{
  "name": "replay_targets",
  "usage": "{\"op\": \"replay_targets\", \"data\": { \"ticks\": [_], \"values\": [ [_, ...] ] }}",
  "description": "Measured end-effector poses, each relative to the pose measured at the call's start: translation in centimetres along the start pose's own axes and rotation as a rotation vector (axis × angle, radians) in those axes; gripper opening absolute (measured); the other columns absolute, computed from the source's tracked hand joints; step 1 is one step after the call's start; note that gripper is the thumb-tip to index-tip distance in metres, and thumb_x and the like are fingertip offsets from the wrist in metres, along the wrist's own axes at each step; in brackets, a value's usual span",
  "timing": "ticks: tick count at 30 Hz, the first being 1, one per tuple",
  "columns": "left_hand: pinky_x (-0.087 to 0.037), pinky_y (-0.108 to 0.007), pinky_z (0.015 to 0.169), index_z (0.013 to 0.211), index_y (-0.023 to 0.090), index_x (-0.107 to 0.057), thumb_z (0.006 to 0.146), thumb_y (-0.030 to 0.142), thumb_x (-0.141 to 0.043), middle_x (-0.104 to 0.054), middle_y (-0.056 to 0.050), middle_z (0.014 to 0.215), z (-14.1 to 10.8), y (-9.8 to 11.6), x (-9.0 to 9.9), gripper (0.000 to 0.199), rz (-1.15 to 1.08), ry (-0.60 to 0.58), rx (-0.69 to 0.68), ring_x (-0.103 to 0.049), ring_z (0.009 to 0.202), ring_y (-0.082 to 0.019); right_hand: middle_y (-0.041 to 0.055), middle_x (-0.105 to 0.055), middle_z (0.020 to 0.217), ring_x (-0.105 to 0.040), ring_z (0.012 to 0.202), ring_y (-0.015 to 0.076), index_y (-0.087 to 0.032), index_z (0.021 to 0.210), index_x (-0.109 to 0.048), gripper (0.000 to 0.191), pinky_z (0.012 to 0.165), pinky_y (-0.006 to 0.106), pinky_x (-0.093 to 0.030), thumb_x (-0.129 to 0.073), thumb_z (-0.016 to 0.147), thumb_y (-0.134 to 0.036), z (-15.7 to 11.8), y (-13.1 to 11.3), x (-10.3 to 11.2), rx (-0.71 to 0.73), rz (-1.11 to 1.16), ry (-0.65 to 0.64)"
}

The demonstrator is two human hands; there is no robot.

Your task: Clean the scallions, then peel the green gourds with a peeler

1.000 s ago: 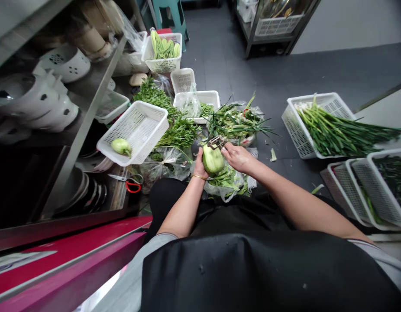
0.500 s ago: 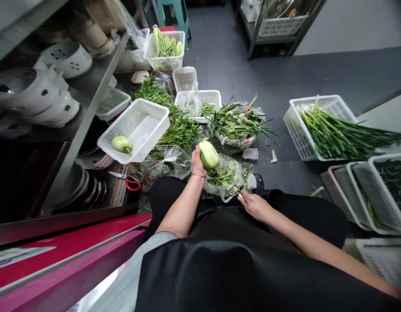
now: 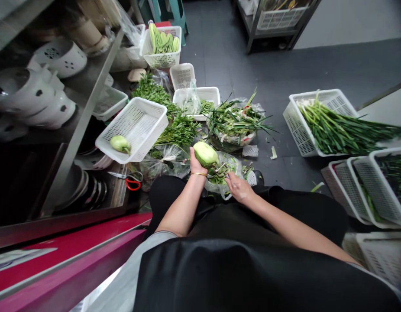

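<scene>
One pale-green, partly peeled gourd (image 3: 205,154) sits with left-hand fingers (image 3: 193,158) wrapped around it.

Dark tiled floor (image 3: 216,56): white baskets (image 3: 309,130), leafy greens (image 3: 179,130), bagged trimmings (image 3: 242,123), pale scrap (image 3: 273,152).

My peeler (image 3: 221,168) looks metallic and shiny, gourd (image 3: 205,154) smooth, basket (image 3: 137,125) white perforated plastic, apron (image 3: 200,277) black, smooth, faintly glossy.

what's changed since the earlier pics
Since the first picture, the right hand and peeler have moved from the gourd's far end toward the person, to its near right end. The gourd has turned slantwise in the left hand. Both holds remain; the scissors haven't moved.
</scene>
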State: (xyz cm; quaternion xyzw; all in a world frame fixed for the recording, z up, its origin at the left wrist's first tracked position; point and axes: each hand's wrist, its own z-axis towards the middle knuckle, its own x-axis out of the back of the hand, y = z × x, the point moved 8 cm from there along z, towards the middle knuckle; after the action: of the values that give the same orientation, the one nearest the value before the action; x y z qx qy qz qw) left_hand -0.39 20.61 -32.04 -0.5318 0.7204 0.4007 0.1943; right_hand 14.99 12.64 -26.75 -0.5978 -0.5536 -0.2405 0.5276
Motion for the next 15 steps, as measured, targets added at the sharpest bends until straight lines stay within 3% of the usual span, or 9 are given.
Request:
{"op": "replay_targets", "data": {
  "ticks": [2,5,9,13,15],
  "values": [
    [-0.052,-0.039,0.087,0.102,0.019,-0.066,0.082,0.066,-0.044,-0.070,-0.008,0.098,0.0,0.0,-0.2,0.056,-0.015,-0.041,0.036,-0.065,0.098,-0.024,0.0111,-0.066,0.094,-0.063,0.077,0.0218,-0.017,0.110,-0.049,0.031,0.065,0.030,-0.042,-0.030,0.096,-0.036,-0.1,0.5,0.8,0.042,0.067,0.028],
    [-0.052,-0.043,0.086,0.110,0.024,-0.064,0.076,0.074,-0.043,-0.069,-0.007,0.104,-0.2,0.0,-0.9,0.064,-0.024,-0.199,0.028,-0.064,0.100,-0.026,0.0096,-0.067,0.096,-0.063,0.074,0.0191,-0.019,0.112,-0.050,0.033,0.070,0.031,-0.046,-0.025,0.097,-0.036,0.7,-0.5,2.7,0.112,0.246,0.072],
    [-0.051,-0.043,0.088,0.112,0.022,-0.063,0.076,0.071,-0.048,-0.069,-0.008,0.106,-0.4,-0.8,-0.7,0.063,0.015,-0.290,0.007,-0.064,0.099,-0.026,0.0019,-0.068,0.079,-0.060,0.057,0.0138,-0.021,0.116,-0.047,0.038,0.066,0.028,-0.048,-0.016,0.099,-0.035,1.6,-1.5,3.9,0.069,0.383,0.029],
    [-0.049,-0.044,0.093,0.110,0.016,-0.064,0.076,0.063,-0.055,-0.069,-0.011,0.104,-0.9,-1.8,-1.2,0.059,0.102,-0.352,0.052,-0.062,0.106,-0.028,0.0111,-0.068,0.098,-0.065,0.086,0.0192,-0.017,0.111,-0.052,0.032,0.077,0.029,-0.045,-0.028,0.097,-0.032,1.8,-3.0,7.3,0.205,0.133,0.141],
    [-0.048,-0.043,0.094,0.107,0.014,-0.065,0.075,0.060,-0.057,-0.070,-0.012,0.103,-1.1,-2.2,-1.8,0.056,0.150,-0.385,0.070,-0.062,0.108,-0.029,0.0137,-0.068,0.099,-0.065,0.086,0.0228,-0.016,0.112,-0.051,0.033,0.072,0.030,-0.044,-0.029,0.096,-0.035,2.6,-3.5,9.0,0.181,-0.016,0.157]
  ]
}}
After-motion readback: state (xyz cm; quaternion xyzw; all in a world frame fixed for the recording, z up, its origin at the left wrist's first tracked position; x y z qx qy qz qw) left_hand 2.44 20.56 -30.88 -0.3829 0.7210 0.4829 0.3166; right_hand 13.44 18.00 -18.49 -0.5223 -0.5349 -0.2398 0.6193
